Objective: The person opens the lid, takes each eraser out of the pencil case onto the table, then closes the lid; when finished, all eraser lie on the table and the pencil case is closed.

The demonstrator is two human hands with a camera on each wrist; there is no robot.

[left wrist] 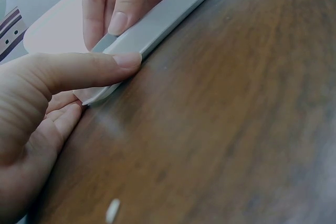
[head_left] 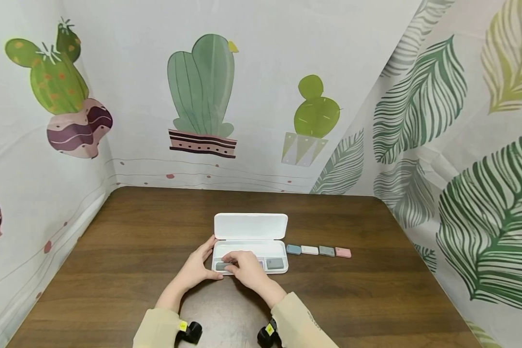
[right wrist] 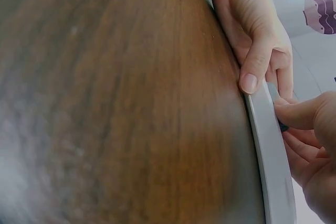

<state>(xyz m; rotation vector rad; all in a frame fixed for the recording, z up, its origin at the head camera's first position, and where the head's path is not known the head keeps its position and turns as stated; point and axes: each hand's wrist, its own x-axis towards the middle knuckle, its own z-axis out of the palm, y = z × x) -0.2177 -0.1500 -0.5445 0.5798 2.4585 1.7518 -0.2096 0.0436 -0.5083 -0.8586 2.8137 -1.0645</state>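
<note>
A white pencil case (head_left: 267, 248) lies on the table with its lid (head_left: 251, 226) folded back. My left hand (head_left: 192, 268) grips the case's left end, thumb at the front wall, fingers along the side. In the left wrist view, that thumb (left wrist: 79, 72) presses the case's edge (left wrist: 168, 17). My right hand (head_left: 249, 271) reaches into the front left of the case. There it pinches a grey eraser-like block (head_left: 222, 266), partly hidden by the fingers; the right wrist view shows the block (right wrist: 273, 93) at the thumb. Another grey block (head_left: 275, 263) sits in the right front compartment.
Just right of the case, small blocks line up in a row: blue (head_left: 293, 249), white (head_left: 310, 250), grey-green (head_left: 326, 251) and pink (head_left: 343, 252). The brown wooden table (head_left: 374, 299) meets a printed cloth backdrop (head_left: 261, 96) at its back and sides.
</note>
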